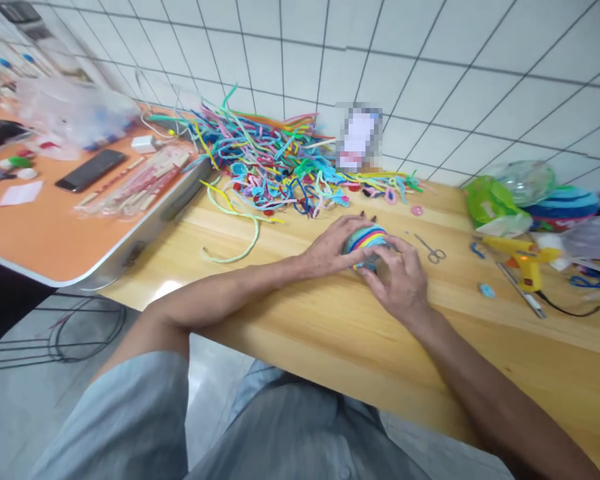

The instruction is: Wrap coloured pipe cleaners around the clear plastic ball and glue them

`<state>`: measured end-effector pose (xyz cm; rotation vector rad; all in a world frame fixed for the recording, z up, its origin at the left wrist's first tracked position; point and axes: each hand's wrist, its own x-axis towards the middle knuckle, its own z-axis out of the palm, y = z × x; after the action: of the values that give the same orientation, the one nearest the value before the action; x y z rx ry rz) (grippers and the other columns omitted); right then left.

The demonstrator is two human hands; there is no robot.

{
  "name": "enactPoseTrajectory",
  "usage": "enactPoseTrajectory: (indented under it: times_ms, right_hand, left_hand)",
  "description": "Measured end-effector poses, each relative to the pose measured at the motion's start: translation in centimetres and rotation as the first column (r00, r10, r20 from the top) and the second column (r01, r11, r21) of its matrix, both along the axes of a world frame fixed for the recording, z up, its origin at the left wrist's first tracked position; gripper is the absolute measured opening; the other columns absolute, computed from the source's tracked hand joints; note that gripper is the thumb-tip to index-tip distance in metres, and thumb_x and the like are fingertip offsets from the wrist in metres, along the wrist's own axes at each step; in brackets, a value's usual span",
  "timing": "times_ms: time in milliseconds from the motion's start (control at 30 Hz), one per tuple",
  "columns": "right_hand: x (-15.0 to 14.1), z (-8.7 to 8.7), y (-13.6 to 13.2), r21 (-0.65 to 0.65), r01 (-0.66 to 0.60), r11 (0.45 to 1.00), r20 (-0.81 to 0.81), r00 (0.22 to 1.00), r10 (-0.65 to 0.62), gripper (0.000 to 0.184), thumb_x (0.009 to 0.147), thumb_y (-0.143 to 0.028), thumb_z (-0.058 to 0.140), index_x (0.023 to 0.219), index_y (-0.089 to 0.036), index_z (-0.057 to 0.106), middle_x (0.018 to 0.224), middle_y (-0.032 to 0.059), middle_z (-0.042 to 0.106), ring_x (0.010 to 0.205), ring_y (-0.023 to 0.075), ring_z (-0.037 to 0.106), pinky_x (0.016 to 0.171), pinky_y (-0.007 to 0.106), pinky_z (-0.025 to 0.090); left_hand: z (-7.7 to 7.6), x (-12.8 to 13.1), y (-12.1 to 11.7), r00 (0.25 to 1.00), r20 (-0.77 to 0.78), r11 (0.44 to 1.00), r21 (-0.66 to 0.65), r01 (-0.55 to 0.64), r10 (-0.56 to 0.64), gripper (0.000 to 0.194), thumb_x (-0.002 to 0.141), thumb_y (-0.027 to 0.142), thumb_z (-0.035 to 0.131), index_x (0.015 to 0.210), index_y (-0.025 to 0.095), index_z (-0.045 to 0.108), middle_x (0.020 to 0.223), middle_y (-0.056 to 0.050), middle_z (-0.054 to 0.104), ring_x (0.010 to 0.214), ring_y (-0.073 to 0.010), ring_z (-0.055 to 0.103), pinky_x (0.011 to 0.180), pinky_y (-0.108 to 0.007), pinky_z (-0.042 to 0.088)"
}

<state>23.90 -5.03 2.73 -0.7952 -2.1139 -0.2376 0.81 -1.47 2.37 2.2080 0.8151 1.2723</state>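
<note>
A small round object banded with coloured pipe cleaners [366, 236], in blue, yellow, pink and pale green, sits between my hands over the wooden table. My left hand [330, 248] curls around its left side. From the right, my right hand [404, 277] grips it with thumb and fingers. A clear, shiny part shows at its lower right; fingers hide much of the rest. Small scissors [435, 254] lie just right of my hands. Beyond them is a large tangled heap of loose pipe cleaners [275, 143].
On the right lie a yellow glue gun [529, 267] with a black cord and a small blue piece [487, 290]. Green and blue bundles [495, 203] stand behind. A blurred phone [359, 139] leans on the tiled wall. Left, an orange table [45, 240] holds a black phone [91, 169].
</note>
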Motion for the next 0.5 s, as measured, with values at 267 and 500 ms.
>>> enactPoseTrajectory:
  times_ms: [267, 500]
  right_hand:
    - [-0.4, -0.2, 0.0, -0.213, -0.138, 0.967, -0.208, 0.974, 0.093, 0.036, 0.103, -0.037, 0.075, 0.138, -0.028, 0.069, 0.140, 0.0151, 0.068, 0.132, 0.0341, 0.068, 0.113, 0.058, 0.060]
    - [-0.6, 0.1, 0.1, -0.288, -0.190, 0.939, -0.304, 0.948, 0.098, 0.029, 0.106, -0.039, 0.071, 0.131, -0.025, 0.072, 0.138, 0.0156, 0.070, 0.133, 0.0328, 0.068, 0.114, 0.057, 0.058]
  left_hand:
    - [1.0, -0.9, -0.9, 0.999, -0.049, 0.997, -0.078, -0.001, -0.003, 0.055, 0.109, 0.058, 0.062, 0.148, 0.020, 0.058, 0.149, -0.018, 0.064, 0.145, -0.0328, 0.060, 0.129, -0.058, 0.048]
    - [1.2, -1.0, -1.9, 0.998, -0.037, 0.996, -0.076, -0.052, 0.050, 0.055, 0.108, 0.060, 0.063, 0.146, 0.020, 0.059, 0.146, -0.017, 0.066, 0.139, -0.0310, 0.064, 0.125, -0.053, 0.053]
